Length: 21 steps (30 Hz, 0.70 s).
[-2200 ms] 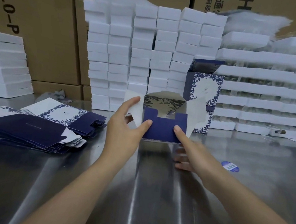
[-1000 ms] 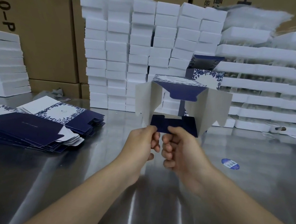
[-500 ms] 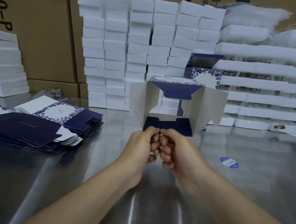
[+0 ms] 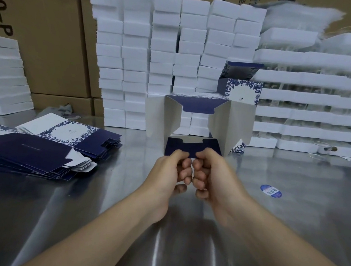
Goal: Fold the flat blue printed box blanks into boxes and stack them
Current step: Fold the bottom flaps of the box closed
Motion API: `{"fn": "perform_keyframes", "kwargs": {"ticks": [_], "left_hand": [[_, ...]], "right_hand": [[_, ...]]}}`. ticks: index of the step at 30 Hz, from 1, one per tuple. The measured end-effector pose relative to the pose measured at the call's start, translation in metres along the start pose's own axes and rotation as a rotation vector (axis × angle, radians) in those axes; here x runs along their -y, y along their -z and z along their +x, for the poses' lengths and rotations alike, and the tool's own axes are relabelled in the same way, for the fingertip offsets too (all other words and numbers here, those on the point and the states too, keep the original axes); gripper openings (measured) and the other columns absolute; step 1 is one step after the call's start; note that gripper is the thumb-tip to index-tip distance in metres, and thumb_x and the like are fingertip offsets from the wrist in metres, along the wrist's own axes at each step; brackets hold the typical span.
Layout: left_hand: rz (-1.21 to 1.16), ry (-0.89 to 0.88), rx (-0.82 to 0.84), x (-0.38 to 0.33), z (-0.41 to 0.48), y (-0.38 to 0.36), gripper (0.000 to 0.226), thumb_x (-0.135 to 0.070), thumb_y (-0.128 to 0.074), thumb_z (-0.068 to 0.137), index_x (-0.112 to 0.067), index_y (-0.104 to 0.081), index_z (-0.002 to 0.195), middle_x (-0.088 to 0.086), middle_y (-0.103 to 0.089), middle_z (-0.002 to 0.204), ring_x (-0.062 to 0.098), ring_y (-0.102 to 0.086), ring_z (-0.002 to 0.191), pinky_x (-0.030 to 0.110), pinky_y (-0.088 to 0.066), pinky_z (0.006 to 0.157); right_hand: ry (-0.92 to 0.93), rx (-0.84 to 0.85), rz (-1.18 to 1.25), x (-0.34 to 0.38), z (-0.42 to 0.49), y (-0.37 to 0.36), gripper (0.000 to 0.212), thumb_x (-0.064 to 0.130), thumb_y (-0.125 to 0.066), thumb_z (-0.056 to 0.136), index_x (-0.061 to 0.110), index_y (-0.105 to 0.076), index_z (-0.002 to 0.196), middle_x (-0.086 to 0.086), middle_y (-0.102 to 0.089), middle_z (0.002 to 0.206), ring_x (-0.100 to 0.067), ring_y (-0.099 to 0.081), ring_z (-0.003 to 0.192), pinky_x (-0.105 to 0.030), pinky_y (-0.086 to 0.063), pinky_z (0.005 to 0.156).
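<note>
I hold a half-formed blue printed box [image 4: 195, 122] above the metal table, its open end facing me with grey side flaps spread out. My left hand [image 4: 171, 171] and my right hand [image 4: 211, 175] sit knuckle to knuckle and both pinch the box's dark blue bottom flap [image 4: 190, 150] at its near edge. A pile of flat blue box blanks [image 4: 40, 145] lies on the left of the table. Folded blue printed boxes [image 4: 241, 92] are stacked behind the held box, partly hidden by it.
Columns of white foam blocks [image 4: 162, 56] stand at the table's back, with white foam trays [image 4: 313, 99] stacked on the right and more on the far left [image 4: 2, 77]. Brown cartons [image 4: 47, 34] line the wall. A blue sticker [image 4: 270, 191] lies on the steel table [image 4: 181, 240].
The box went from standing on the table with my fingers pressing its front flap to being held up open toward me. Both hands came together and curled onto the bottom flap.
</note>
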<state>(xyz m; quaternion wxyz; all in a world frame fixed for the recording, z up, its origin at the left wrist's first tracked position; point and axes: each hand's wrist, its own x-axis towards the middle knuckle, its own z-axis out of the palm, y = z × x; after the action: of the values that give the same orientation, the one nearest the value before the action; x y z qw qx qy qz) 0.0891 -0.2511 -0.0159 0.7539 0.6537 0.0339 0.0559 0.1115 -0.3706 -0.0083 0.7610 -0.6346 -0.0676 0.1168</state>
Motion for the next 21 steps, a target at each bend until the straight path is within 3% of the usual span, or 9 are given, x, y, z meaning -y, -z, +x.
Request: {"fn": "perform_keyframes", "kwargs": {"ticks": [6, 11, 21], "left_hand": [[-0.008, 0.057, -0.036, 0.0021, -0.0010, 0.0004, 0.041, -0.035, -0.050, 0.100, -0.025, -0.050, 0.060, -0.004, -0.041, 0.057, 0.013, -0.047, 0.054, 0.033, -0.034, 0.062], [-0.016, 0.035, -0.099, 0.0022, 0.0013, 0.0008, 0.037, -0.026, -0.045, 0.100, -0.022, -0.047, 0.063, -0.003, -0.042, 0.056, 0.013, -0.046, 0.052, 0.033, -0.033, 0.062], [-0.051, 0.066, -0.140, 0.0021, 0.0040, 0.0029, 0.041, -0.026, -0.046, 0.097, -0.022, -0.048, 0.057, -0.003, -0.040, 0.054, 0.013, -0.045, 0.050, 0.032, -0.031, 0.060]], "right_hand": [[0.008, -0.086, 0.038, -0.0015, 0.0033, 0.0021, 0.030, 0.023, -0.048, 0.097, 0.020, -0.046, 0.067, 0.008, -0.032, 0.052, -0.010, -0.028, 0.044, -0.025, -0.020, 0.044], [-0.012, -0.111, -0.014, -0.0011, 0.0043, 0.0038, 0.028, 0.026, -0.053, 0.094, 0.020, -0.049, 0.067, 0.007, -0.036, 0.054, -0.011, -0.033, 0.043, -0.025, -0.021, 0.044], [-0.006, -0.167, -0.011, -0.0008, 0.0071, 0.0049, 0.029, 0.027, -0.050, 0.094, 0.020, -0.049, 0.066, 0.007, -0.038, 0.052, -0.010, -0.034, 0.041, -0.022, -0.021, 0.039]]}}
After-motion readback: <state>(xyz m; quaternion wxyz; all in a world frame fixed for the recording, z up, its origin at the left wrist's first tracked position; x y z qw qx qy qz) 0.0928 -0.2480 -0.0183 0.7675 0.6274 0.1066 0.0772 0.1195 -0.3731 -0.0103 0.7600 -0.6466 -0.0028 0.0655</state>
